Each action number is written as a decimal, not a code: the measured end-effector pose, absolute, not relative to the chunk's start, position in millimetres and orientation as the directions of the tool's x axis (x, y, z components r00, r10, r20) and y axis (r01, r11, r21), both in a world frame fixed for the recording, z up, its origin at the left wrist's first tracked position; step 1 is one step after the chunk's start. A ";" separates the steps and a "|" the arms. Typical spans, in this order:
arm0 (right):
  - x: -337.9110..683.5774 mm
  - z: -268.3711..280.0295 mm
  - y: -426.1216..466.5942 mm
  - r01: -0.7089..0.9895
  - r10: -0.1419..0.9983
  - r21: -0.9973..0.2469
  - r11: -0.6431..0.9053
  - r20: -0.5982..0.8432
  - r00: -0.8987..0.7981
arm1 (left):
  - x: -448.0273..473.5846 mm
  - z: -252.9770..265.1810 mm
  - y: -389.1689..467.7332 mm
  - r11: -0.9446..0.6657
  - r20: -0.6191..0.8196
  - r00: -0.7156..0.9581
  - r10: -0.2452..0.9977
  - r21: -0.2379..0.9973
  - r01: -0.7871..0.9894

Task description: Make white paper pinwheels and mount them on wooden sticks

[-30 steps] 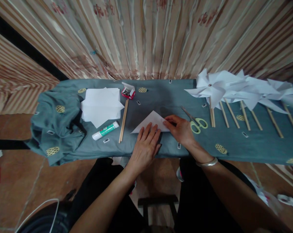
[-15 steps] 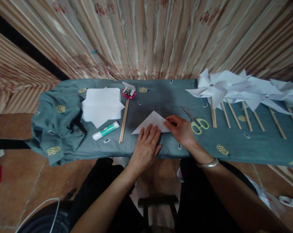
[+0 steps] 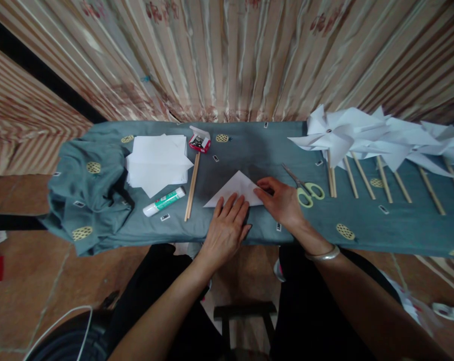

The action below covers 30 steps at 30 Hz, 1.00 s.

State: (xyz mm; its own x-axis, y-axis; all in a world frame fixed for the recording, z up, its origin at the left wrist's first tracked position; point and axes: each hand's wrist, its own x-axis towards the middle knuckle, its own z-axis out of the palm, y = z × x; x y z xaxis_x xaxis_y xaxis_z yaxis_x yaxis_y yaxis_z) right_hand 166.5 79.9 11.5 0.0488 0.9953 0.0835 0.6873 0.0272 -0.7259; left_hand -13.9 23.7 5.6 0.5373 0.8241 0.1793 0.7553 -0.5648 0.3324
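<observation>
A white sheet of paper (image 3: 237,183), folded into a triangle with its peak pointing away from me, lies on the cloth-covered table. My left hand (image 3: 228,223) rests flat across its lower edge, fingers stretched out. At the paper's right corner, my right hand (image 3: 281,200) pinches the edge between thumb and forefinger. Just right of that hand lie scissors (image 3: 305,191) with light green handles. Left of the folded paper are thin wooden sticks (image 3: 192,188), and beyond them a glue stick (image 3: 164,202) lies at a slant.
A stack of white paper (image 3: 157,160) sits at the left, beside a small open red box (image 3: 199,139) with dark contents. Several paper pinwheels (image 3: 339,133) on sticks line the right. Bunched grey-green cloth (image 3: 87,185) covers the left end. A pleated curtain (image 3: 227,60) hangs behind.
Almost nothing differs. Both hands hold their places on the folded paper, and the view has shifted very slightly.
</observation>
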 end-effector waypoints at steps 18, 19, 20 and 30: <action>155.1 13.0 79.6 0.871 0.914 -0.286 0.398 0.204 -0.351 | -13.6 2.8 22.8 -0.566 0.164 0.543 0.823 0.304 0.766; 154.1 13.8 80.4 0.876 0.914 -0.265 0.402 0.181 -0.364 | -13.6 3.0 22.7 -0.566 0.162 0.544 0.823 0.304 0.767; 153.5 14.5 81.2 0.879 0.912 -0.248 0.408 0.165 -0.376 | -13.7 3.3 22.6 -0.566 0.160 0.544 0.824 0.303 0.767; 152.8 13.1 83.7 0.894 0.916 -0.203 0.399 0.138 -0.377 | -13.5 4.2 22.0 -0.560 0.150 0.542 0.827 0.305 0.770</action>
State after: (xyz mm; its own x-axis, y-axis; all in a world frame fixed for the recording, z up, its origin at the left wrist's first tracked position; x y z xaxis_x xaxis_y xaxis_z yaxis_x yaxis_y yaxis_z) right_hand 152.8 83.7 13.1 -0.3775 0.9156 0.1384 0.8941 0.3993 -0.2030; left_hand -13.5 22.0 4.2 0.5421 0.8269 0.1496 0.7701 -0.5601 0.3054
